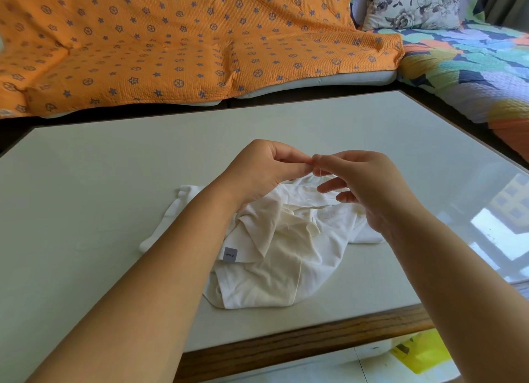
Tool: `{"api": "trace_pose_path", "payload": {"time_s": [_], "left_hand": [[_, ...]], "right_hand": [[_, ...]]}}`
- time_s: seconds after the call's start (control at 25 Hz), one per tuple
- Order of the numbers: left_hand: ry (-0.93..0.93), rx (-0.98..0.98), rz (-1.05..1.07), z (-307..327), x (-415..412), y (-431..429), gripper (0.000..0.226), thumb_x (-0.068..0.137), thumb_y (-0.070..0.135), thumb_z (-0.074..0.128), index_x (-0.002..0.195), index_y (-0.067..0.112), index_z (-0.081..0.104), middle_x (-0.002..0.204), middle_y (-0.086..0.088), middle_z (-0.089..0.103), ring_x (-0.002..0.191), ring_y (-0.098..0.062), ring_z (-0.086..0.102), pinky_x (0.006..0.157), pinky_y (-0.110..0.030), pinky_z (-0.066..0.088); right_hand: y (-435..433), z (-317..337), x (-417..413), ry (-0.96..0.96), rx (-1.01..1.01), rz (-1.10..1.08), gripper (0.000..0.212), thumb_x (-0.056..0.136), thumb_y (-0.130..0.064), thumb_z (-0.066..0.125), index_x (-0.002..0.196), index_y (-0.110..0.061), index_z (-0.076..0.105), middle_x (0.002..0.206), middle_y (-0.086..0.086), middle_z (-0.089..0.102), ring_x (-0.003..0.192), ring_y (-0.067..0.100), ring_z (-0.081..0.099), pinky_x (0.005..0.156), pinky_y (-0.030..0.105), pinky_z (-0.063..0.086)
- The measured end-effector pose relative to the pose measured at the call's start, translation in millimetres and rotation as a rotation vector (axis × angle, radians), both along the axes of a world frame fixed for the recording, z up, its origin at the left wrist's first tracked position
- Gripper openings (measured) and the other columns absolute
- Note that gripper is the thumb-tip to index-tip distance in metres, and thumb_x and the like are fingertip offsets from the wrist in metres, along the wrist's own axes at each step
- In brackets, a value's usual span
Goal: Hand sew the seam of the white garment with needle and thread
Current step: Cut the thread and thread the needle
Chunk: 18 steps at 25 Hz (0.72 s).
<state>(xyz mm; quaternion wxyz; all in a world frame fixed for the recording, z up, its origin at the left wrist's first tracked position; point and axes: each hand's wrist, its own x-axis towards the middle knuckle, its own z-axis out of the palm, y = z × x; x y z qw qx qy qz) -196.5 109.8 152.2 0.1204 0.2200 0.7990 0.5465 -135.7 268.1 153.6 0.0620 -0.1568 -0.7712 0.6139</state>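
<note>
Pinching thread, right hand meets left hand — above white garment, table.

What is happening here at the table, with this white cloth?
A person is working above a white garment that lies crumpled on the table. The left hand and the right hand meet fingertip to fingertip over it and pinch what looks like a fine thread. The needle is too small to make out.
</note>
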Motion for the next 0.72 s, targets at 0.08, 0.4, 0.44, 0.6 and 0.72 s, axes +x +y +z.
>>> {"api": "trace_pose_path", "payload": {"time_s": [0.08,0.4,0.44,0.6,0.72], "left_hand": [[0.002,-0.006,0.002,-0.3,-0.2,0.5,0.010,0.085,0.021,0.073,0.091,0.027,0.077,0.083,0.012,0.076,0.077,0.004,0.066,0.072,-0.009,0.049],[0.019,-0.057,0.028,-1.0,-0.8,2.2,0.009,0.084,0.026,0.074,0.092,0.026,0.078,0.077,0.014,0.074,0.068,0.008,0.062,0.064,-0.004,0.045],[0.020,-0.060,0.023,-1.2,-1.0,2.3,0.009,0.085,0.026,0.074,0.093,0.027,0.078,0.076,0.014,0.073,0.067,0.009,0.062,0.064,-0.004,0.045],[0.022,-0.069,0.005,-2.8,-2.4,1.6,0.009,0.088,0.025,0.072,0.095,0.025,0.077,0.076,0.015,0.071,0.068,0.009,0.061,0.065,-0.005,0.045],[0.034,-0.071,-0.006,-3.5,-3.0,1.9,0.007,0.089,0.024,0.070,0.094,0.025,0.075,0.076,0.014,0.069,0.065,0.009,0.059,0.064,-0.004,0.044]], "right_hand": [[-0.7,-1.5,-1.2,0.002,-0.006,-0.009,0.014,0.083,-0.029,0.072,0.082,-0.015,0.075,0.081,-0.002,0.076,0.067,0.010,0.071,0.059,0.023,0.045],[-2.3,-5.6,-2.8,0.075,0.039,-0.081,0.012,0.083,-0.025,0.072,0.079,-0.014,0.074,0.077,-0.002,0.075,0.060,0.002,0.066,0.046,0.011,0.042],[-2.6,-5.4,-2.9,0.071,0.019,-0.078,0.012,0.083,-0.024,0.071,0.079,-0.014,0.074,0.078,-0.003,0.075,0.061,0.003,0.066,0.049,0.013,0.043],[-0.3,-3.5,-2.8,0.034,-0.118,-0.046,0.012,0.085,-0.023,0.069,0.086,-0.013,0.074,0.086,-0.002,0.076,0.063,0.007,0.066,0.065,0.026,0.044],[3.6,-3.6,-4.2,0.022,-0.207,-0.041,0.012,0.085,-0.024,0.070,0.089,-0.013,0.074,0.086,-0.002,0.076,0.061,0.009,0.062,0.063,0.027,0.042]]}}
